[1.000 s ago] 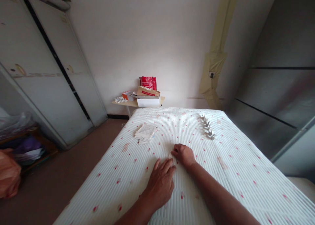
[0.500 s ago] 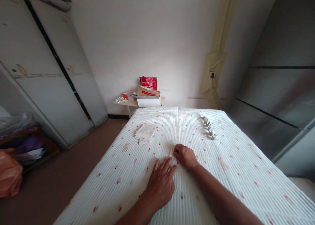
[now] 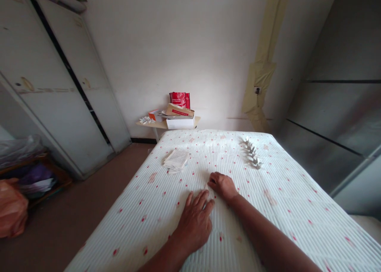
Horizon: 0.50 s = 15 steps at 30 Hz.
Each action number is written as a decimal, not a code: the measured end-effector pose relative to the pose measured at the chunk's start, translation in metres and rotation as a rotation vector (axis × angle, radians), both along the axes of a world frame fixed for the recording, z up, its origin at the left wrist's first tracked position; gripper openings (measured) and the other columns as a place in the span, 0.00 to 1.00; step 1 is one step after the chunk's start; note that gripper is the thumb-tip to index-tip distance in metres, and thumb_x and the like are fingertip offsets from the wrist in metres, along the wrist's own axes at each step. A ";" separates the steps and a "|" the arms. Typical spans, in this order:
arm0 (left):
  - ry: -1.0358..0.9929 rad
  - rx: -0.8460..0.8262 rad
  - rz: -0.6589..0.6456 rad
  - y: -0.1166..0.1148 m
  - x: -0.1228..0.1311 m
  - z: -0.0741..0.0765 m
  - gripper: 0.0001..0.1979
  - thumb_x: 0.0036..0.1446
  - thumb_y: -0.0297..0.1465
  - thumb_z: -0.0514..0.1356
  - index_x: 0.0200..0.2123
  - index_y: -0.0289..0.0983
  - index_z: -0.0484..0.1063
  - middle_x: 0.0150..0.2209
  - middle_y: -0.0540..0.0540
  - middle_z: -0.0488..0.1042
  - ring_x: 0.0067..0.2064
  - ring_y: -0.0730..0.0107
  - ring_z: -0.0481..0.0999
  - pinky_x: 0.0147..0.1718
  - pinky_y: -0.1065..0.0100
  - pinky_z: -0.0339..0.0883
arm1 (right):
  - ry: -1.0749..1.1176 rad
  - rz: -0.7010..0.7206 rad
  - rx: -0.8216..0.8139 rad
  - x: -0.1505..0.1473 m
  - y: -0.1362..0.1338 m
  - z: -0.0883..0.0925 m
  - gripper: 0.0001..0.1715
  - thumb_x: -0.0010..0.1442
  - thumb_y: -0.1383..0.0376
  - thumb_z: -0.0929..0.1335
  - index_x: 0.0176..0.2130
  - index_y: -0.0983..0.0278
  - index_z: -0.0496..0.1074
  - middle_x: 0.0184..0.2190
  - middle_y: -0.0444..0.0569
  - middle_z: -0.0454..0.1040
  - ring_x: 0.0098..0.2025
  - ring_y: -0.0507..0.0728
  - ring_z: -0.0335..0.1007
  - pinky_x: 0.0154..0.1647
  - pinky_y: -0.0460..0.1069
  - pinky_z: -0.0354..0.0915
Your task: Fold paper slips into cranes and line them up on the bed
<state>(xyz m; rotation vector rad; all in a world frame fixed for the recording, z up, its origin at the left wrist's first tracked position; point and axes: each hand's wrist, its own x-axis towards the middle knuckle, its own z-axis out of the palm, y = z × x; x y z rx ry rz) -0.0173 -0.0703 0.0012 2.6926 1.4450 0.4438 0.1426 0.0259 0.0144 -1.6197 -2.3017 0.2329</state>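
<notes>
My left hand (image 3: 195,218) lies palm down on the quilted bed cover, fingers spread, its fingertips at the near end of a small pale piece of paper (image 3: 207,186). Just beyond it, my right hand (image 3: 222,184) is closed, with thumb and fingers curled together at the paper's right side. Most of the paper is hidden by the fingers, and its shape is hard to make out. Farther left lies a loose stack of printed paper sheets (image 3: 176,160). At the far right several folded paper figures (image 3: 251,153), shaped like cranes, stand in a row.
The bed cover (image 3: 143,240) is white, ribbed and dotted red. Behind the bed, a small table (image 3: 159,125) bears boxes (image 3: 180,123), a red bag (image 3: 179,100) and a heap of white folded pieces (image 3: 147,120). Cabinets (image 3: 56,85) stand at the left.
My right hand has shifted very slightly away from me and to the left. The left hand stays in place.
</notes>
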 end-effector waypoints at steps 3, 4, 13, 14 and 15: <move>0.002 -0.009 0.005 0.000 0.000 0.001 0.21 0.57 0.28 0.48 0.54 0.42 0.60 0.61 0.45 0.56 0.63 0.62 0.50 0.61 0.48 0.40 | -0.006 -0.016 0.002 -0.002 0.005 0.000 0.06 0.56 0.63 0.64 0.31 0.62 0.70 0.32 0.45 0.72 0.32 0.51 0.66 0.29 0.44 0.51; 0.002 -0.011 0.008 0.000 0.000 0.001 0.21 0.56 0.28 0.48 0.54 0.42 0.60 0.61 0.45 0.56 0.63 0.62 0.50 0.61 0.48 0.39 | -0.002 -0.020 0.002 -0.003 0.007 -0.001 0.07 0.57 0.63 0.64 0.32 0.62 0.70 0.32 0.46 0.72 0.32 0.51 0.66 0.29 0.45 0.51; -0.006 -0.025 0.009 -0.001 0.000 0.000 0.22 0.56 0.28 0.47 0.55 0.42 0.60 0.61 0.45 0.55 0.63 0.63 0.49 0.61 0.48 0.39 | 0.102 -0.071 -0.046 0.003 0.014 -0.002 0.10 0.58 0.60 0.62 0.32 0.63 0.70 0.28 0.44 0.72 0.29 0.50 0.66 0.27 0.43 0.53; -0.008 -0.023 0.008 -0.001 0.000 0.000 0.22 0.56 0.28 0.47 0.55 0.42 0.60 0.61 0.45 0.55 0.63 0.63 0.49 0.61 0.47 0.39 | 0.139 -0.052 -0.067 0.005 0.014 -0.003 0.11 0.58 0.59 0.63 0.31 0.63 0.69 0.28 0.44 0.72 0.29 0.50 0.66 0.27 0.43 0.53; -0.011 -0.022 0.008 -0.001 0.000 0.000 0.22 0.56 0.28 0.47 0.54 0.42 0.60 0.61 0.45 0.55 0.63 0.63 0.49 0.61 0.48 0.39 | 0.176 -0.024 -0.085 0.007 0.013 -0.004 0.11 0.57 0.58 0.64 0.31 0.63 0.69 0.27 0.43 0.72 0.28 0.49 0.65 0.27 0.43 0.53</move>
